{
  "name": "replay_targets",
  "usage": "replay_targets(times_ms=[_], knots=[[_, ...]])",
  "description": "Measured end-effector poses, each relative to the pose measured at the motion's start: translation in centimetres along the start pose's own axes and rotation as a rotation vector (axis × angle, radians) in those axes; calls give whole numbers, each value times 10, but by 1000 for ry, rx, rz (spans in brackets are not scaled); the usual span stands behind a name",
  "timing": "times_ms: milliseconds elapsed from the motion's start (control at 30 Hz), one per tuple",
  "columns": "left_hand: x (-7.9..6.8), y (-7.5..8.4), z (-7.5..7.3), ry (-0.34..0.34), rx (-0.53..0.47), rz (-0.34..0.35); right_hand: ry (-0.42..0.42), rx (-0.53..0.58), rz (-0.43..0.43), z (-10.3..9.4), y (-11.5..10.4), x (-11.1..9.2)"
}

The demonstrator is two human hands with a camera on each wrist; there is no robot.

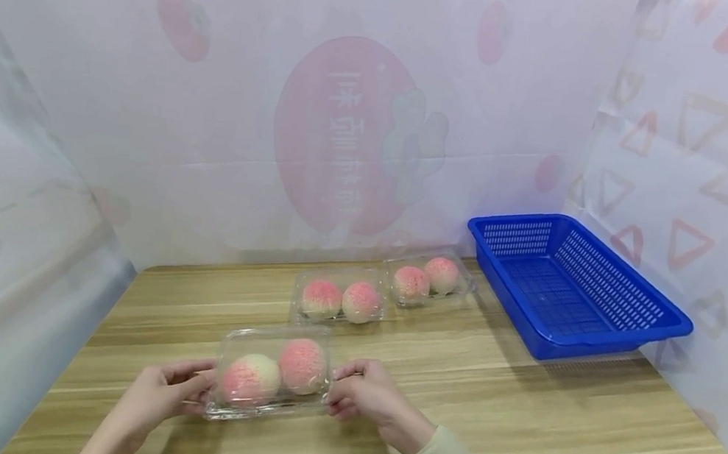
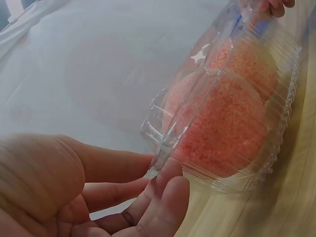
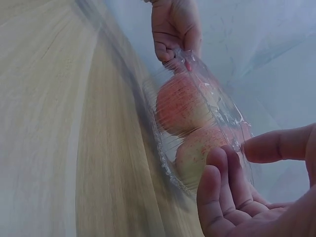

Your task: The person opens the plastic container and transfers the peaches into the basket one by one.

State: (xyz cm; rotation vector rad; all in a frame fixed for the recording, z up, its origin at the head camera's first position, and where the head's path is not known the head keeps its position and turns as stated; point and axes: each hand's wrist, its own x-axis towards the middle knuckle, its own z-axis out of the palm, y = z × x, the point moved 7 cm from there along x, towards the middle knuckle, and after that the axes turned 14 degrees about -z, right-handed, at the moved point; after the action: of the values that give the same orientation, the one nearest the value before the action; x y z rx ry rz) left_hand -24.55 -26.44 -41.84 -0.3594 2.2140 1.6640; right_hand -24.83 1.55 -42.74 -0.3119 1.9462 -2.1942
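Note:
A clear plastic clamshell box (image 1: 270,401) with two round pink-and-cream buns (image 1: 302,366) inside is held between both hands, tilted above the tabletop. My left hand (image 1: 154,399) pinches its left end; in the left wrist view the thumb (image 2: 121,165) presses on the rim flange with fingers behind it. At the right end, my right hand (image 1: 375,400) grips the edge between thumb and fingers, with its curled fingers (image 3: 223,190) against the plastic in the right wrist view. The lid lies over the buns.
Two more clear boxes of pink buns stand behind, one in the middle (image 1: 341,301) and one farther right (image 1: 426,281). A blue plastic basket (image 1: 591,345) sits at the back right. White printed sheets (image 1: 234,132) wall the wooden table (image 1: 486,395) at the back and sides.

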Motion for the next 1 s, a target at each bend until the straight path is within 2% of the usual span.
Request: replay_targets(times_ms=[367,667,833,1000], knots=[[-14,18,38,-138,-83,102,-61,-74,5,-33,-20,-20],[-12,22,69,-116,-145,121,-19,-63,-35,-61,-28,-31],[-17,23,85,-136,-190,103,16,-21,-52,-74,-28,-41],[-17,20,98,-189,-209,103,24,-2,-54,-83,-26,-46]])
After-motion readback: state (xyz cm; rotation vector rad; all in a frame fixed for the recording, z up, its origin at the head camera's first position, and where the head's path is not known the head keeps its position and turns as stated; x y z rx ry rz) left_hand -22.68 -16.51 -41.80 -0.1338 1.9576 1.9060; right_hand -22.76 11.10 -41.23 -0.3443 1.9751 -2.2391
